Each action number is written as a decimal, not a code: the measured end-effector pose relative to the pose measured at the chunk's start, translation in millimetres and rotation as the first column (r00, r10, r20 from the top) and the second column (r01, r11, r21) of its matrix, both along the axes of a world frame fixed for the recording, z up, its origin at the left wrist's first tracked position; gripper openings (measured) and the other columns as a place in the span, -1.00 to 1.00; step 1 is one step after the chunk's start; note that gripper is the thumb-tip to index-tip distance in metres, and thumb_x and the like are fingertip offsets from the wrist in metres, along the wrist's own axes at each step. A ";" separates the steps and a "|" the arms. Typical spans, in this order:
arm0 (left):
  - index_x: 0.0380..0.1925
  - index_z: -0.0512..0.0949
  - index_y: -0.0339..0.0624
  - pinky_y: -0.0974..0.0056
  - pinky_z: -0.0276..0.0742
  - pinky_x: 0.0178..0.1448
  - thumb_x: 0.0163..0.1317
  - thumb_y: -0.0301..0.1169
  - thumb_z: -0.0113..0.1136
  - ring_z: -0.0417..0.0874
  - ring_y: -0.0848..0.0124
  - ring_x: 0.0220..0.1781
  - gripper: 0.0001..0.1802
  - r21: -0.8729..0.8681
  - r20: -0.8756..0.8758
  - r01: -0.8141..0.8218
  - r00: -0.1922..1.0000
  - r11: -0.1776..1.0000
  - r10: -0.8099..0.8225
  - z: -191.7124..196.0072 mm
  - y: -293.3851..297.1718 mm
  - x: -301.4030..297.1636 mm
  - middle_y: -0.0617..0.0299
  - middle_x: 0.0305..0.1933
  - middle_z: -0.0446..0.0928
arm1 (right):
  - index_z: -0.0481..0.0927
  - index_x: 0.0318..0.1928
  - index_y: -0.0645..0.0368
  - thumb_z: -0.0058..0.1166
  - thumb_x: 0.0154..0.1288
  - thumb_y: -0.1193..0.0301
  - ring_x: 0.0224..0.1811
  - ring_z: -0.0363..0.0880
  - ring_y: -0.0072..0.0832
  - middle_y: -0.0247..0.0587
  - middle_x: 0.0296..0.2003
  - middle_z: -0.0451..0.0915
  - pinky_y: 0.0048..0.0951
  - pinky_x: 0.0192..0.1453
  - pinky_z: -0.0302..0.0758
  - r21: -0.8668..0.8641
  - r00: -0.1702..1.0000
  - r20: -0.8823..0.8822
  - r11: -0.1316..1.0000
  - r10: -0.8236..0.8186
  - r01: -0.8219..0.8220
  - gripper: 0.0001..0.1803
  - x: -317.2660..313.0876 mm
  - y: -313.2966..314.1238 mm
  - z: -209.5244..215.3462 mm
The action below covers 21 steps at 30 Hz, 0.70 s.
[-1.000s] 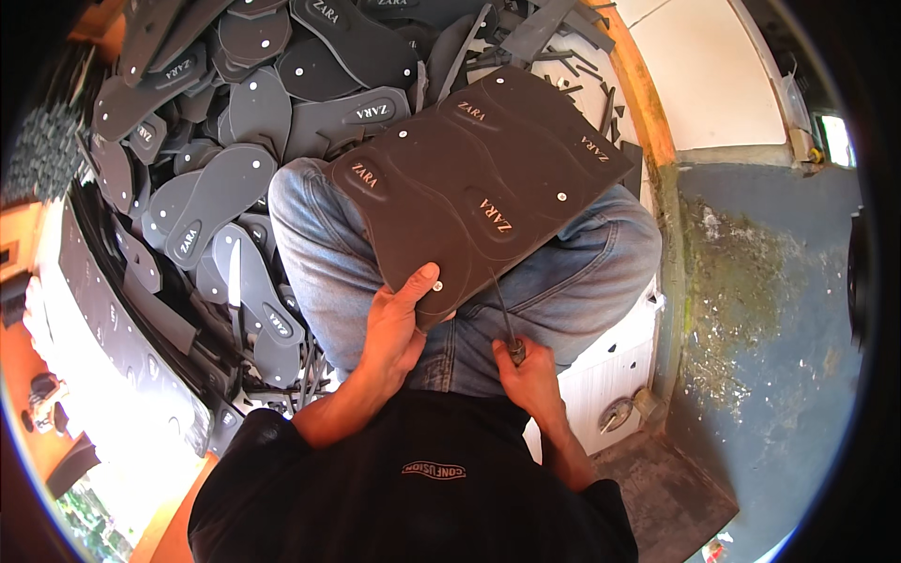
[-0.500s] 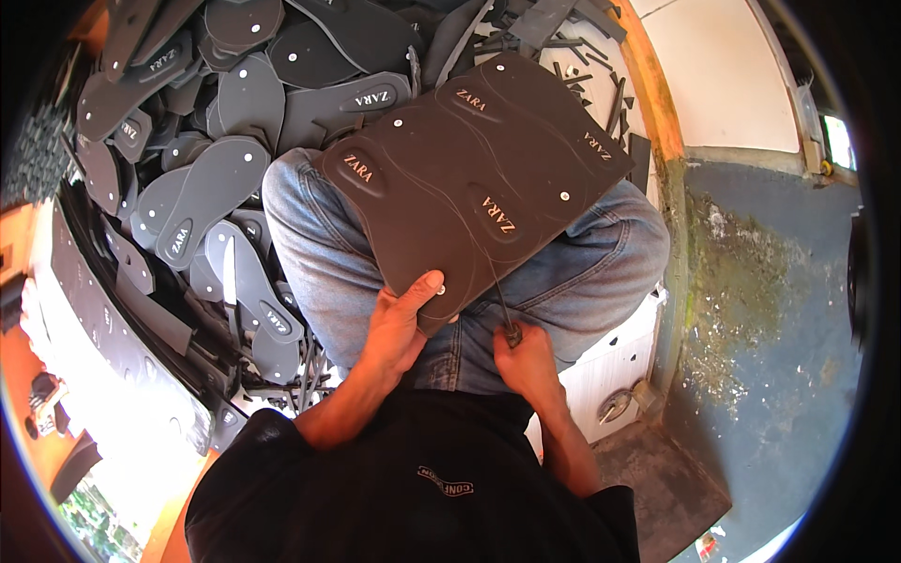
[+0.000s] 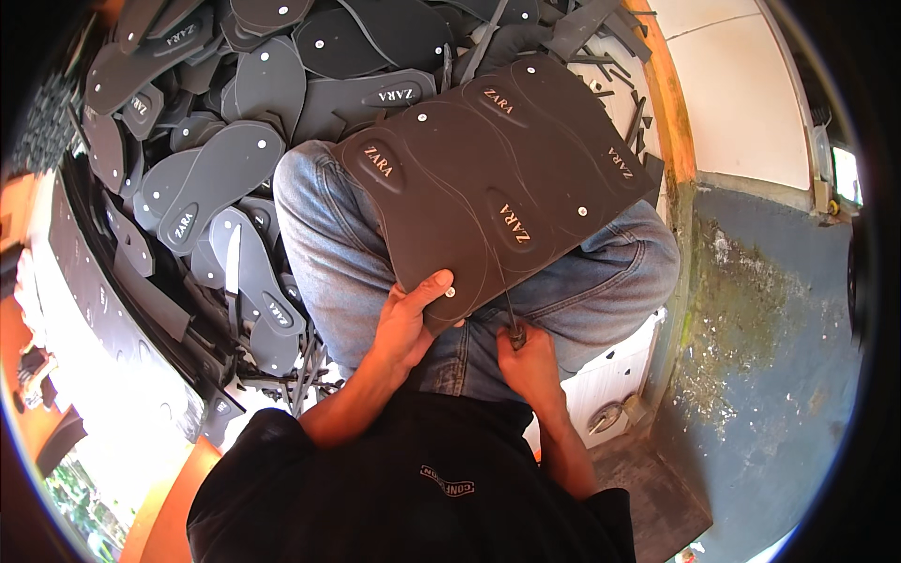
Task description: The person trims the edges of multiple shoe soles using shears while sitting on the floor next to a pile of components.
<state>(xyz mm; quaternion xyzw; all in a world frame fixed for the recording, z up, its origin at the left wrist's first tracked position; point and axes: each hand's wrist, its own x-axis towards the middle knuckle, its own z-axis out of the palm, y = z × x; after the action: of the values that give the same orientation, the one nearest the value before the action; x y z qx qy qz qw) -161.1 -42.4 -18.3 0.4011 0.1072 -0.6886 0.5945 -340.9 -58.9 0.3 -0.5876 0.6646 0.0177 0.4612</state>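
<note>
A dark rubber sheet (image 3: 497, 178) marked with several sandal-sole outlines lies across my jeans-clad knees (image 3: 601, 281). My left hand (image 3: 408, 324) grips the sheet's near edge, thumb on top. My right hand (image 3: 527, 361) is closed on a thin cutting tool (image 3: 511, 324), whose blade meets the sheet's near edge along an outline.
A heap of cut dark sandal soles (image 3: 225, 178) covers the floor to my left and ahead, with offcut strips (image 3: 282, 375) among them. An orange wooden beam (image 3: 666, 103) and a blue stained wall (image 3: 770, 328) stand to the right. A white surface (image 3: 610, 394) sits below my knee.
The view has shifted slightly, so the sheet and my hands sit a little lower in it. My grip on the sheet and the tool is unchanged.
</note>
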 end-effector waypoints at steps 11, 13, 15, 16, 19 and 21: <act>-0.31 0.53 -0.20 0.34 0.57 -0.42 0.18 -0.37 0.26 0.63 0.36 -0.42 -0.84 -0.055 0.071 0.062 0.996 0.997 -0.058 -1.9 3.0 6.4 0.18 -0.39 0.57 | 0.52 -0.51 0.33 0.00 0.12 0.40 -0.36 0.51 0.18 0.21 -0.53 0.53 -0.01 -0.26 0.40 0.007 1.000 -0.010 1.000 -0.005 0.005 -0.78 14.8 -5.0 -2.6; -0.31 0.53 -0.20 0.34 0.57 -0.42 0.18 -0.37 0.26 0.63 0.36 -0.42 -0.84 -0.064 0.071 0.065 0.996 0.996 -0.061 -2.1 3.4 7.2 0.18 -0.39 0.58 | 0.52 -0.50 0.34 0.00 0.11 0.40 -0.34 0.52 0.17 0.21 -0.52 0.55 -0.02 -0.24 0.42 0.020 0.999 -0.037 1.000 -0.002 0.003 -0.79 21.4 -9.5 0.4; -0.31 0.53 -0.20 0.34 0.58 -0.41 0.19 -0.37 0.25 0.63 0.36 -0.42 -0.84 -0.061 0.063 0.069 0.996 0.996 -0.065 -2.7 4.0 7.5 0.18 -0.39 0.58 | 0.53 -0.50 0.35 0.01 0.10 0.41 -0.33 0.53 0.17 0.21 -0.51 0.55 -0.02 -0.21 0.43 0.012 0.998 -0.060 1.000 -0.002 0.003 -0.79 25.2 -11.3 -1.8; -0.31 0.53 -0.20 0.34 0.57 -0.41 0.19 -0.37 0.25 0.63 0.36 -0.42 -0.84 -0.054 0.057 0.069 0.996 0.996 -0.066 -3.0 4.0 7.4 0.18 -0.39 0.58 | 0.53 -0.50 0.35 0.01 0.10 0.41 -0.33 0.53 0.17 0.22 -0.51 0.56 -0.02 -0.20 0.44 -0.002 0.998 -0.068 1.000 -0.002 0.002 -0.79 25.6 -10.8 -6.9; -0.33 0.53 -0.19 0.33 0.57 -0.40 0.19 -0.37 0.25 0.62 0.37 -0.42 -0.85 -0.053 0.039 0.070 0.997 0.996 -0.068 -3.8 4.2 7.3 0.19 -0.39 0.57 | 0.54 -0.48 0.38 0.03 0.09 0.41 -0.32 0.54 0.17 0.24 -0.50 0.56 -0.03 -0.18 0.45 -0.034 0.999 -0.044 0.999 -0.026 0.025 -0.78 35.6 -14.8 -10.8; -0.33 0.53 -0.18 0.32 0.57 -0.40 0.19 -0.37 0.25 0.62 0.38 -0.42 -0.85 -0.052 0.030 0.073 0.997 0.996 -0.072 -4.2 4.2 7.3 0.20 -0.38 0.57 | 0.54 -0.47 0.39 0.04 0.08 0.41 -0.32 0.54 0.17 0.25 -0.49 0.56 -0.03 -0.17 0.46 -0.052 0.999 -0.030 0.998 -0.043 0.042 -0.78 40.3 -17.6 -13.2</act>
<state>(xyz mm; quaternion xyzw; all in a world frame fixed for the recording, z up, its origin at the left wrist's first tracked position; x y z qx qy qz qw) -153.7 -38.2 -22.4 0.3985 0.0657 -0.7066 0.5811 -300.6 -76.5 -12.9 -0.5846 0.6844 0.0001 0.4357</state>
